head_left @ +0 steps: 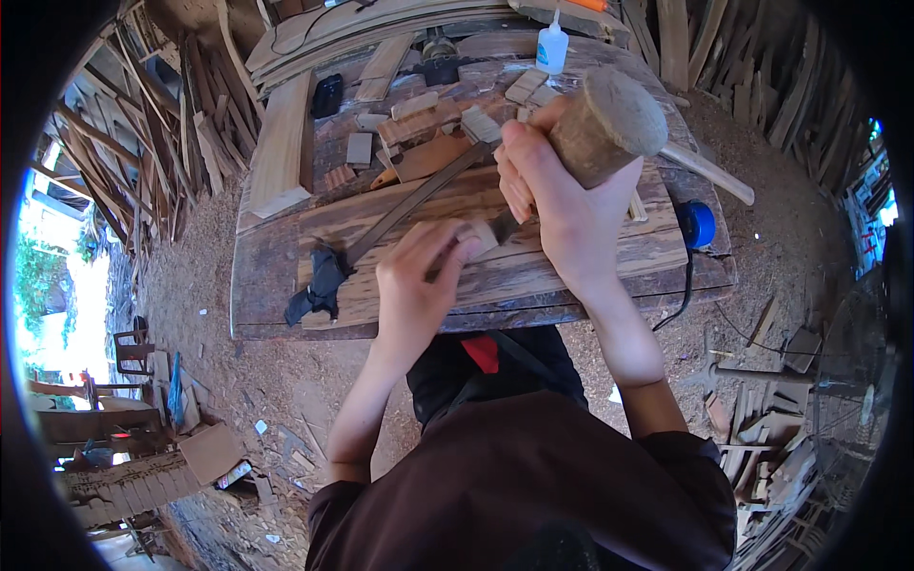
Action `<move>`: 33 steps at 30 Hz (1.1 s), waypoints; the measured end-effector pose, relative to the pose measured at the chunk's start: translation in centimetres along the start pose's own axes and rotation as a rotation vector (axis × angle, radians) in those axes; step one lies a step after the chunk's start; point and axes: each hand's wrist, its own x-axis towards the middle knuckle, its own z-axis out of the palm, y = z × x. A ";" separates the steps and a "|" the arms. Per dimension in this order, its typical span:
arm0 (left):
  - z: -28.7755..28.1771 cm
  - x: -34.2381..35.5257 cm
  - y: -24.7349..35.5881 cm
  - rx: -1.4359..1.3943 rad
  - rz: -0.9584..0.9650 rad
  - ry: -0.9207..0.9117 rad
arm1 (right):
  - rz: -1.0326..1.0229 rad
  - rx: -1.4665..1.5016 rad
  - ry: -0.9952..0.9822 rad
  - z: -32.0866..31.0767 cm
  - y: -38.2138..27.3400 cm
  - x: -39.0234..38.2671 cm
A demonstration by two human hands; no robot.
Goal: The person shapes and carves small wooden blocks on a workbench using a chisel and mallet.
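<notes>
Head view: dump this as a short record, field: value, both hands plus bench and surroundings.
left hand: holding small wood block
right hand: gripping thick wooden cylinder
between hands: dark flat piece; whether it joins the cylinder is hidden
under hands: striped board on bench
beyond left hand: long dark strip, black wrapping at its near end
bench far side: white bottle, upright
bench right: blue round thing
floor: littered with scraps

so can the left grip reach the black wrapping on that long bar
Probably yes: the black wrapping lies to the left of the left grip, with nothing visible between them, though that grip seems to pinch a small wood piece.
</notes>
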 end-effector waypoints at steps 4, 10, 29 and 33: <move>-0.9 1.2 0.0 -0.351 -0.232 0.016 | 0.042 0.026 -0.031 -0.5 0.0 -0.6; -1.7 1.0 1.1 0.027 -0.149 -0.240 | 0.081 0.212 0.015 -2.2 -0.9 -0.1; -2.1 0.2 1.3 0.265 0.194 -0.223 | 0.042 0.008 -0.168 -3.1 -3.9 0.0; -2.0 -0.3 1.6 0.142 0.137 -0.191 | -0.008 0.041 -0.181 -2.1 -3.8 0.8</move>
